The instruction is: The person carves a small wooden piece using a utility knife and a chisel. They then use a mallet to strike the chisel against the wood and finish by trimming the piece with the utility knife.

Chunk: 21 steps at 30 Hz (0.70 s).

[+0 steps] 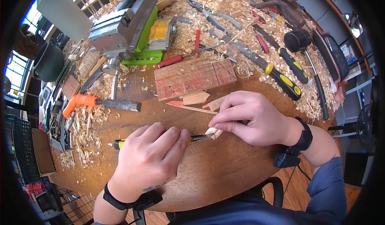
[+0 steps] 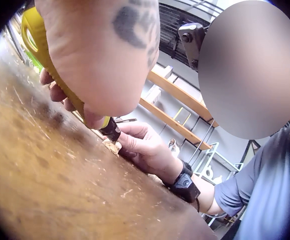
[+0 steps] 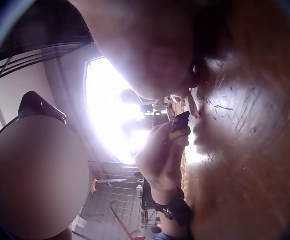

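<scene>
My left hand (image 1: pixel 150 156) grips a yellow and black utility knife (image 1: pixel 119 144), its blade end pointing right. In the left wrist view the knife's black front end (image 2: pixel 111 130) shows close to the other hand. My right hand (image 1: pixel 256 118) pinches a small pale piece of wood (image 1: pixel 215 134) between thumb and fingers, low over the table. The blade's tip meets the wood's left end in the head view. Just beyond lie a small pointed wood piece (image 1: pixel 196 97), a thin red-tipped strip (image 1: pixel 188 106) and a flat wooden block (image 1: pixel 192 80) with red markings.
An orange-handled chisel (image 1: pixel 120 104) lies at left on the wooden table (image 1: pixel 208 173). Behind it stands a metal vise (image 1: pixel 112 34). Shavings (image 1: pixel 236 66) spread across the back, among a black mallet (image 1: pixel 297 40), yellow-and-black-handled tools (image 1: pixel 284 82) and a red-handled screwdriver (image 1: pixel 170 61).
</scene>
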Each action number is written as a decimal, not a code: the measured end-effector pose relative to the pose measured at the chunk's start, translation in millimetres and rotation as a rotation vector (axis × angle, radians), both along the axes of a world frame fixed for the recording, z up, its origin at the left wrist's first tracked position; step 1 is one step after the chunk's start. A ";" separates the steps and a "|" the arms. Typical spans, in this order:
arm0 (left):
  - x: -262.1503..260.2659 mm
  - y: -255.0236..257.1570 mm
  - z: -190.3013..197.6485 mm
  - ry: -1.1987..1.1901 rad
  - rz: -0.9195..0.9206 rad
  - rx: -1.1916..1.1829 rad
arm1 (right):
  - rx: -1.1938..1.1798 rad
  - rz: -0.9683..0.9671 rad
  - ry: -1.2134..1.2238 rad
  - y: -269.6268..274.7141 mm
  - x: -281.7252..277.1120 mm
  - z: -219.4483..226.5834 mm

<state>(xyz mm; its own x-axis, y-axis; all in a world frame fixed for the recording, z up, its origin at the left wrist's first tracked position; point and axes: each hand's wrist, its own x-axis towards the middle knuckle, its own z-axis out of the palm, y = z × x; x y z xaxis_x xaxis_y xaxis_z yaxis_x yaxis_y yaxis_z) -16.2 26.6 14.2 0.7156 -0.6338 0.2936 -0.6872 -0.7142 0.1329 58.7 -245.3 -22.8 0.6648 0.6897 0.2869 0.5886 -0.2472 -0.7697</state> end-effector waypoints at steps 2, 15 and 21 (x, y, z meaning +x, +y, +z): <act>-0.2 -0.3 2.2 0.001 -0.003 0.016 | 0.004 -0.009 0.003 0.0 0.1 -1.8; 8.2 2.1 2.4 -0.025 -0.056 0.020 | 0.031 -0.021 -0.079 1.2 -0.6 -5.9; 9.8 6.4 1.8 -0.018 -0.058 0.023 | 0.029 -0.024 -0.097 2.4 -0.5 -5.4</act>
<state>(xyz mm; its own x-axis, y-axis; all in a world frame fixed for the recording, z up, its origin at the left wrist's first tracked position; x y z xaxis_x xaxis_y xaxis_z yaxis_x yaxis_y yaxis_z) -6.4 33.0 16.0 0.6719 -0.6811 0.2911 -0.7299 -0.6756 0.1038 58.2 -242.9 -28.2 0.6495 0.6641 0.3703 0.6547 -0.2408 -0.7165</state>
